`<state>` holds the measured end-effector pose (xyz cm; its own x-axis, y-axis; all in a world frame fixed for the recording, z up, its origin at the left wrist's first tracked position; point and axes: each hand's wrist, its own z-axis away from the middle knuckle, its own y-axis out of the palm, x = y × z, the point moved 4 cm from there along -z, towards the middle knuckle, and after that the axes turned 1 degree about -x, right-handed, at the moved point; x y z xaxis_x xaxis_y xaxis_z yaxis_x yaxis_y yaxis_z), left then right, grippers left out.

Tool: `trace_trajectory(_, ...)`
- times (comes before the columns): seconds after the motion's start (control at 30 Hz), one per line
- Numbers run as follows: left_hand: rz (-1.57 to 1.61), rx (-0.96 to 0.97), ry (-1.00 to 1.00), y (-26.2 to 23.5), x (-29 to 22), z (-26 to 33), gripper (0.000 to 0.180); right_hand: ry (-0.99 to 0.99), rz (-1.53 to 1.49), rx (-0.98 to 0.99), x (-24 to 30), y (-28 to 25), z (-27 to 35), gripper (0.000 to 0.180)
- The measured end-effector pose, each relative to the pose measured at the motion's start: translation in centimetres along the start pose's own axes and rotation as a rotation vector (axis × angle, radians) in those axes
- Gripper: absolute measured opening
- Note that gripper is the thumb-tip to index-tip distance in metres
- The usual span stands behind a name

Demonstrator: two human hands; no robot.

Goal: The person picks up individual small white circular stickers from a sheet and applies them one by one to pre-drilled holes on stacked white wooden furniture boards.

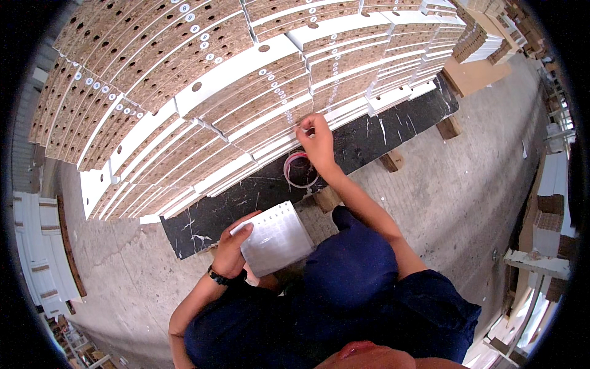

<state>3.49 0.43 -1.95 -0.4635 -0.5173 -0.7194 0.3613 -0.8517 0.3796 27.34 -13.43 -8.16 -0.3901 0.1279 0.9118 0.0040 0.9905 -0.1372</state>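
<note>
My left hand (232, 249) grips a pale, shiny sticker sheet (276, 243) by its left side, thumb on top. A row of small round marks runs along the sheet's far edge. Ahead of me stands a stack of particleboard panels (264, 92) with white faces, drilled holes in the edges and small round white stickers (283, 95) in rows on them. At the lower part of this stack, my right hand (318, 144) has its fingers pinched together close to the panel edges. Whatever sits between those fingertips is too small to make out.
Under the stack lies a black marble-patterned board (227, 200) on wooden blocks (391, 161). A tape roll (301, 184) rests on it below my right hand. More panel stacks (482, 49) stand at the far right, and white panels (46, 246) at the left.
</note>
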Motion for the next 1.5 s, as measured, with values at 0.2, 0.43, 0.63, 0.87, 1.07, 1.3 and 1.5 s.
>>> trace_trajectory(0.2,0.017,-0.004,-0.013,-0.1,0.1,0.0,0.040,-0.108,-0.056,0.070,0.6,1.1,0.1,0.020)
trace_trajectory(0.43,0.019,-0.010,-0.006,-0.2,0.2,0.0,0.039,-0.171,0.062,0.002,0.9,0.9,-0.3,0.021)
trace_trajectory(0.63,-0.004,-0.008,-0.010,-0.2,0.1,-0.1,0.039,0.053,0.039,0.010,0.5,0.0,-0.3,0.023)
trace_trajectory(0.87,-0.010,-0.001,-0.016,0.3,-0.1,-0.1,0.039,-0.153,0.064,0.079,1.2,1.7,1.0,0.022)
trace_trajectory(1.07,-0.001,0.008,-0.013,-0.2,0.1,0.0,0.039,-0.145,0.099,0.053,1.0,2.0,0.8,0.022)
trace_trajectory(1.3,-0.003,0.010,-0.008,-0.1,0.2,0.0,0.038,-0.240,0.213,0.030,1.0,0.6,0.2,0.018)
trace_trajectory(1.5,-0.012,0.010,-0.001,0.1,0.3,-0.1,0.035,-0.095,0.328,0.204,-0.1,-1.9,-0.9,0.013)
